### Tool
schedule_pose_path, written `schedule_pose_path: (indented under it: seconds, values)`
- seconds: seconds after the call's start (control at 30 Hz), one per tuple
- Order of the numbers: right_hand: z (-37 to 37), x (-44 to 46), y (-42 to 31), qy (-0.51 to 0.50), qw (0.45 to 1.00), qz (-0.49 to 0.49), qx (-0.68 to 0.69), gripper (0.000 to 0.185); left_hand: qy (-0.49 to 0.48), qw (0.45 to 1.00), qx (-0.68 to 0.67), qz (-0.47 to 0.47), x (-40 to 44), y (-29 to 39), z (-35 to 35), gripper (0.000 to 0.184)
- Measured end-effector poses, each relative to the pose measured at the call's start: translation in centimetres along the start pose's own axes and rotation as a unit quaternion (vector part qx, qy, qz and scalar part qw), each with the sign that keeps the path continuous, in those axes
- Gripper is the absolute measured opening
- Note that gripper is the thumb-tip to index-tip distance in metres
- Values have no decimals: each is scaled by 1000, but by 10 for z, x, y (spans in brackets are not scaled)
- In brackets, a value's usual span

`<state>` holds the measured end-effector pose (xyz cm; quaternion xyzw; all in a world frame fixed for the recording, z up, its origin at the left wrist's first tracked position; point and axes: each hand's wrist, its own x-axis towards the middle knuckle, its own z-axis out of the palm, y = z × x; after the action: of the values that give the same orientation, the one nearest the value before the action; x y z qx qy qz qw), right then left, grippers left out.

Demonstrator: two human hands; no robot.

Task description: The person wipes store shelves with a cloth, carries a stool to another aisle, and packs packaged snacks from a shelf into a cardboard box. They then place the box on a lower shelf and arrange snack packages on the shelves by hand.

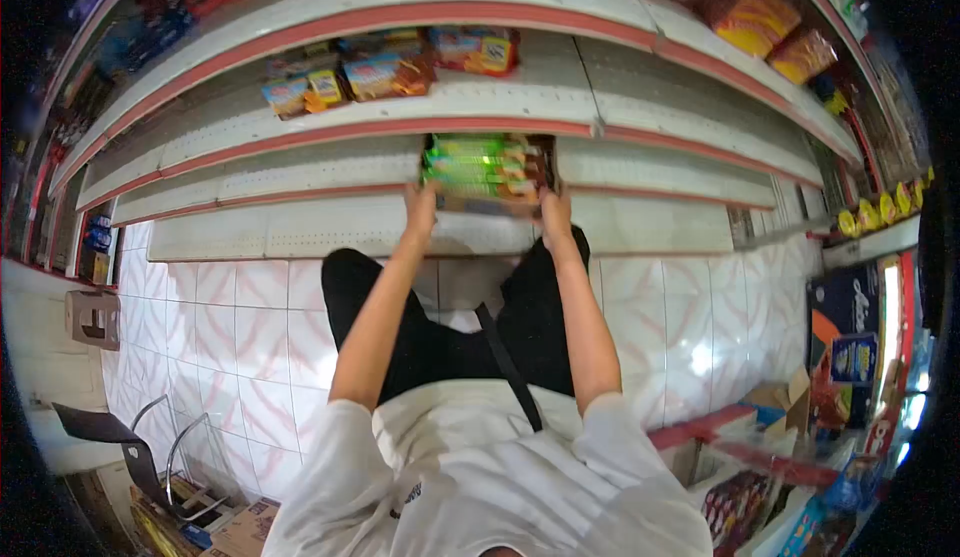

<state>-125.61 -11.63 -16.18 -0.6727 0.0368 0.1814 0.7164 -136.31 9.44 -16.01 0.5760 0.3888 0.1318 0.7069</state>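
Observation:
Between my two hands is a stack of green-and-brown snack packs, blurred by motion. My left hand grips its left side and my right hand its right side, the fingers partly hidden. The stack is at a lower shelf, just under the red front edge of the shelf above; whether it touches the lower shelf I cannot tell. On the shelf above lie several blue-and-brown snack packs, grouped at the left and centre.
A higher shelf runs across the top, with orange packs at its right. My bent knees are close to the bottom shelf. On the tiled floor stand a chair at left and an open cardboard box at right.

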Motion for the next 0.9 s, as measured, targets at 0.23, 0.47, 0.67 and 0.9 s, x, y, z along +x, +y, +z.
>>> schedule_pose_path:
  seconds: [0.23, 0.47, 0.67, 0.9]
  values:
    - [-14, -22, 12, -29, 995, 71, 65, 64, -32, 994, -100, -22, -35, 0, -27, 74]
    - [-23, -15, -15, -80, 985, 151, 36, 56, -171, 971, -148, -77, 6, -25, -53, 87]
    - [-30, 28, 30, -119, 985, 114, 46, 78, -90, 989, -93, -77, -1, -19, -49, 56]
    - [-26, -51, -1, -102, 976, 191, -35, 88, -122, 986, -94, -68, -20, -35, -75, 54]
